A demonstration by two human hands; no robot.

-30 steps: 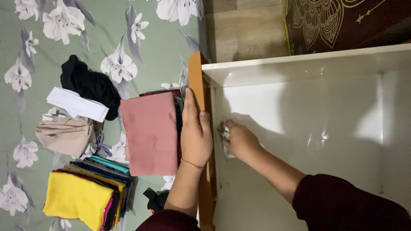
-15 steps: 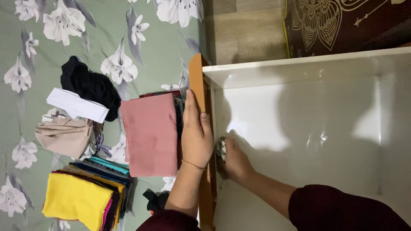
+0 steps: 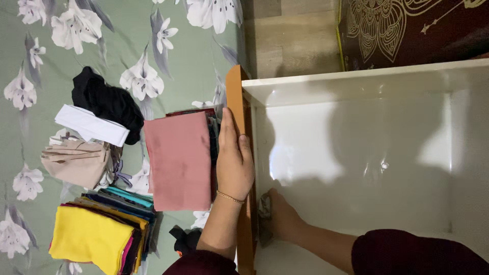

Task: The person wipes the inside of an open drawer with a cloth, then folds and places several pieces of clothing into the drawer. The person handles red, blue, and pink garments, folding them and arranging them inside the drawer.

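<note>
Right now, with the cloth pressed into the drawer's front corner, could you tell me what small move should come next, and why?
Probably slide the right hand and its cloth along the drawer's front wall. The cloth sits in the near corner, while the left hand steadies the orange front.

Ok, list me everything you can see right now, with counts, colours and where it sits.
drawer: one, white inside with an orange front, open at right
rag: one, greyish, inside the drawer against its front wall
pink cloth stack: one, pink on top, on the bedsheet beside the drawer front
mixed cloth stack: one, yellow on top with dark, teal and pink layers, lower left
beige cloth: one, folded, left
white cloth: one, folded, above the beige one
black cloth: one, crumpled, upper left
bedsheet: one, green with white flowers
rug: one, dark with gold pattern, top right
left hand: flat on the drawer front, gold bracelet at the wrist
right hand: presses the rag
</note>
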